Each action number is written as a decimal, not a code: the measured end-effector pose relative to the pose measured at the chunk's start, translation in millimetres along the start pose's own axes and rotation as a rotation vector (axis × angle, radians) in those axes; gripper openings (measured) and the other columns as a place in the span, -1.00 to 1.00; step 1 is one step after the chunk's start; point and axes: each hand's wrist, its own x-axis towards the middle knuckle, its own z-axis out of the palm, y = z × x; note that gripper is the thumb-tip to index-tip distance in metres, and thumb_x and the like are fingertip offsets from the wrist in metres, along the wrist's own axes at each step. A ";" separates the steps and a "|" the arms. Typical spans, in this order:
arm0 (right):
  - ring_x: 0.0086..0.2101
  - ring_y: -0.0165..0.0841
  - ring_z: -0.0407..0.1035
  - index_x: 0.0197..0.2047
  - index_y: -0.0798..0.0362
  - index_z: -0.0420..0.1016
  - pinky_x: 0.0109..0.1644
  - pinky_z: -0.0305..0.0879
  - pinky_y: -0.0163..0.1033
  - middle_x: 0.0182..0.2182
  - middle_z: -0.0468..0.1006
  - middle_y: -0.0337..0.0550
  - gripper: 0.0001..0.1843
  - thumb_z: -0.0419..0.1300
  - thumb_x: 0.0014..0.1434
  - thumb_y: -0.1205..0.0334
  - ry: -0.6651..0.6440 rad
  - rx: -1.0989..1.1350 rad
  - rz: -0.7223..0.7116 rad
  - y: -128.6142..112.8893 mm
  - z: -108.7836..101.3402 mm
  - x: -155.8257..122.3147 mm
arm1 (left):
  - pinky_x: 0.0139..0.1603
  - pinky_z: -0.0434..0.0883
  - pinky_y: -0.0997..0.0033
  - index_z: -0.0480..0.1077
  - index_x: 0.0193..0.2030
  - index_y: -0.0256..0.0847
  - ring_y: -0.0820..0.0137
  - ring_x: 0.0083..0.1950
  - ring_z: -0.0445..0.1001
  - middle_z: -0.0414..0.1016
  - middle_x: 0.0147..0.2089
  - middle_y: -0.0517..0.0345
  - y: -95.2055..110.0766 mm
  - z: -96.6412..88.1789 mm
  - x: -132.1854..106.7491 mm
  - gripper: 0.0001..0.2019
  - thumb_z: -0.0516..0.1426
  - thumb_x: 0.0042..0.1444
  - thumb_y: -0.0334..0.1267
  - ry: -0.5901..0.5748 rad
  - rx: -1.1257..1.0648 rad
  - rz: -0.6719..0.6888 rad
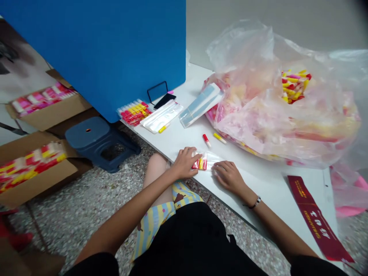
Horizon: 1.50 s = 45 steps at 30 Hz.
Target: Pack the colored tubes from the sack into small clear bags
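Note:
A small clear plastic bag (207, 160) with red and yellow tubes inside lies near the front edge of the white table (258, 180). My left hand (185, 163) rests on the bag's left end, its fingers curled down over it. My right hand (228, 175) presses on the bag's right end with its fingers bent. Two loose tubes, a red one (206, 140) and a yellow one (219, 138), lie just beyond the bag.
A large clear sack (287, 111) full of tubes fills the table's right. Stacks of empty clear bags (161, 116) (201, 104), a row of packed tubes (134, 112) and a phone (165, 100) lie by a blue panel (109, 50). A blue stool (97, 142) and cardboard boxes (34, 168) (46, 105) stand left. A red ribbon (314, 220) lies right.

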 end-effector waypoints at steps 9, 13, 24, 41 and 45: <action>-0.26 -0.28 0.36 -0.12 0.19 0.47 -0.08 0.24 -0.17 -0.23 0.50 0.03 -0.75 0.08 0.18 0.29 0.112 0.242 0.428 35.8 21.6 121.1 | 0.31 -0.08 -0.16 -0.01 0.34 -0.21 -0.08 0.38 -0.06 -0.03 0.39 -0.21 14.5 -0.1 7.1 -0.09 0.24 -0.11 0.07 0.032 -0.064 -0.185; -0.36 -0.33 0.36 -0.06 0.24 0.44 -0.20 0.25 -0.20 -0.31 0.50 0.00 -0.70 0.10 0.13 0.36 0.100 0.298 0.496 47.0 30.1 155.2 | 0.22 0.12 -0.03 -0.04 0.34 -0.31 0.01 0.25 0.17 0.24 0.24 -0.18 19.9 8.9 24.5 -0.08 0.23 -0.06 0.09 0.004 -0.097 -0.162; -0.50 -0.35 0.43 -0.42 0.07 0.40 -0.45 0.39 -0.26 -0.48 0.54 -0.15 -0.65 0.40 -0.14 0.04 0.531 0.904 0.864 41.3 -15.4 54.4 | 0.11 0.19 0.07 -0.12 0.37 -0.23 0.06 0.15 0.23 0.28 0.17 -0.09 13.5 12.3 17.6 -0.01 0.25 -0.08 0.16 0.095 -0.167 -0.186; -0.56 -0.40 0.33 -0.25 0.04 0.39 -0.49 0.24 -0.27 -0.46 0.45 -0.23 -0.60 0.34 -0.13 0.04 0.182 0.927 1.002 28.3 -2.2 35.5 | 0.11 0.18 0.10 -0.04 0.36 -0.19 0.09 0.16 0.23 0.31 0.18 -0.04 15.1 8.7 18.1 -0.06 0.29 -0.10 0.04 0.119 -0.230 -0.216; -0.50 -0.36 0.32 -0.11 0.08 0.46 -0.34 0.31 -0.18 -0.43 0.46 -0.18 -0.57 0.28 -0.08 0.10 0.104 0.371 0.747 28.0 5.2 51.5 | 0.13 0.17 0.10 -0.04 0.36 -0.17 0.09 0.17 0.22 0.29 0.20 -0.03 16.7 9.8 19.1 -0.07 0.28 -0.10 0.04 0.109 -0.220 -0.204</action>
